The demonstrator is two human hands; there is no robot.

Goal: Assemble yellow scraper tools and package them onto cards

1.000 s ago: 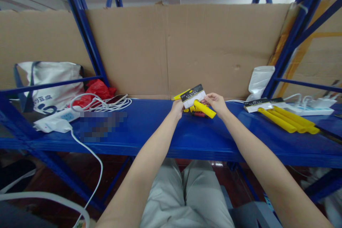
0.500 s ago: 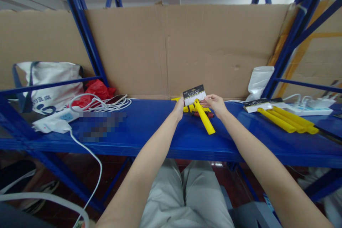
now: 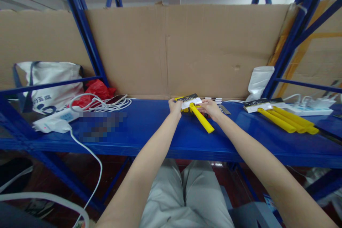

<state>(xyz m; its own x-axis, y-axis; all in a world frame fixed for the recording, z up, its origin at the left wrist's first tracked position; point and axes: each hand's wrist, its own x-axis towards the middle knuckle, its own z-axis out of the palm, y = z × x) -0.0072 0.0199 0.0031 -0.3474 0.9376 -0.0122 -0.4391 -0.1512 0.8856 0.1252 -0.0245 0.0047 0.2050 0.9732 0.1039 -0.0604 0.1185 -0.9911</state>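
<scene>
My left hand (image 3: 175, 107) is closed on the left side of a black-and-white packaging card (image 3: 191, 102). My right hand (image 3: 211, 108) pinches near the card's right edge, its fingertips partly hidden. A yellow tube-like handle (image 3: 202, 119) is joined to the card and slants down to the right over the blue shelf. Behind the card, yellow pieces (image 3: 179, 98) and a dark red object lie mostly hidden. Small black-and-white packs (image 3: 215, 99) and a grey flat strip (image 3: 224, 109) rest just beyond my right hand.
Several yellow handles (image 3: 290, 121) with cards lie to the right on the blue shelf (image 3: 149, 124), beside a white power strip (image 3: 307, 109) and a white pouch (image 3: 260, 82). At left are coiled white cables (image 3: 112, 105), a red bag (image 3: 97, 91) and a cloth bag (image 3: 53, 82). Cardboard (image 3: 165, 53) stands behind.
Both hands have lowered the card and shifted it slightly left, tilting it flatter. The handle moved with it. The small packs and grey strip behind my right hand now show.
</scene>
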